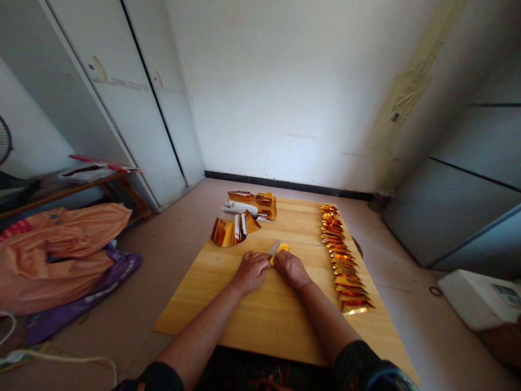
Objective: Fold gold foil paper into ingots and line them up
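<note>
Both hands meet at the middle of a low wooden table (260, 309). My left hand (251, 271) and my right hand (290, 267) are closed, fingers pinched on a small gold foil paper (278, 250) that pokes out between them, gold on one side and silver-white on the other. A curled stack of gold foil sheets (230, 230) lies just beyond my left hand. A long row of folded gold foil pieces (341, 258) runs along the table's right side.
More gold paper bundles (254, 204) sit at the table's far edge. Orange and purple bags (61, 255) lie on the floor at left, by white cabinet doors (134, 108). A white box (480, 298) sits on the floor at right.
</note>
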Demonstrator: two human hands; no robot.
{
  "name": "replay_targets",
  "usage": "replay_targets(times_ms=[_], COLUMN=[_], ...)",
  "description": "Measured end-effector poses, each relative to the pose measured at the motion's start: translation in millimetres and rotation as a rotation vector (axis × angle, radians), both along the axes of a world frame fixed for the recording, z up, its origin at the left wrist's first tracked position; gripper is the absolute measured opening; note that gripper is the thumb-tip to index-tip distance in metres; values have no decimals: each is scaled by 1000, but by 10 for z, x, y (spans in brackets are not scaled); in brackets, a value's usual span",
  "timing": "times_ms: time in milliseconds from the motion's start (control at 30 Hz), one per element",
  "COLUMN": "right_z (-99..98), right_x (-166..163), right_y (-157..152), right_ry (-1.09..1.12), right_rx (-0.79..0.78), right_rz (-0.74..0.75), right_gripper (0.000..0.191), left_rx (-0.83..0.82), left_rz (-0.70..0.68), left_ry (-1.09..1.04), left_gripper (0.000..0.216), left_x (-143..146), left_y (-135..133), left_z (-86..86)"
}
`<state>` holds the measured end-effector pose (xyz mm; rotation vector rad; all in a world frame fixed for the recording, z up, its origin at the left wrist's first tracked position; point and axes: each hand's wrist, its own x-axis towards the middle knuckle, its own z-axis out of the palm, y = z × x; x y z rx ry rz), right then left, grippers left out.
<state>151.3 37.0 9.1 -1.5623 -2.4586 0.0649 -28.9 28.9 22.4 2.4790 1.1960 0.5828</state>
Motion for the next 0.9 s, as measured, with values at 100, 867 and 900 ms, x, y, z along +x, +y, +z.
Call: replay_targets(times_ms=[100,867,900], right_z=[16,-37,-42], right_x=[17,231,236], right_y=[-27,-132,-132], right_ry=[53,260,266], right_rx=[-20,91,96], right_rz=[8,205,210], right_gripper=[20,27,26], left_rx=[23,208,211], left_rz=[2,-116,-124], left_ry=[4,113,118], left_gripper=[29,28,29], left_x=[9,-19,-29], left_y=[-5,54,57], left_z=[1,-9,-3])
